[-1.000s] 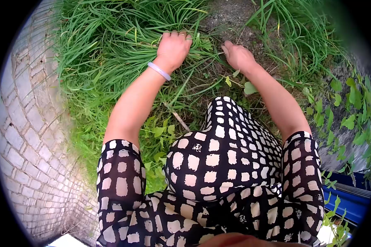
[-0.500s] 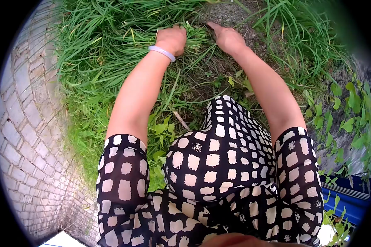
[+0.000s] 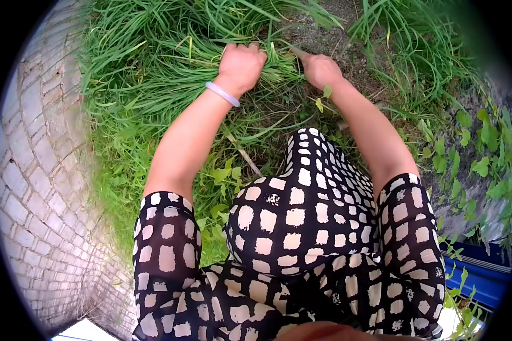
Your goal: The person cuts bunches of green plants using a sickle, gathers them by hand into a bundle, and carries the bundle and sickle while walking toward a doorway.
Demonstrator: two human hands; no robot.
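Closest in, the patterned dress (image 3: 293,219) bulges over the ground, so it could hide low stuff. Past it, the left hand (image 3: 242,68) is closed on a bunch of long green leaves (image 3: 277,65); loosen that and they'd probably splay. The right hand (image 3: 322,71) looks curled around a thin strip (image 3: 297,52) (blade or leaf, can't tell). If it's sharp, a slip toward those left fingers could nick them.

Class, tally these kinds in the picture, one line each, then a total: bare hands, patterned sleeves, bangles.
Bare hands: 2 (left hand, right hand)
Patterned sleeves: 2 (left sleeve, right sleeve)
Bangles: 1 (pale bangle)
Total: 5
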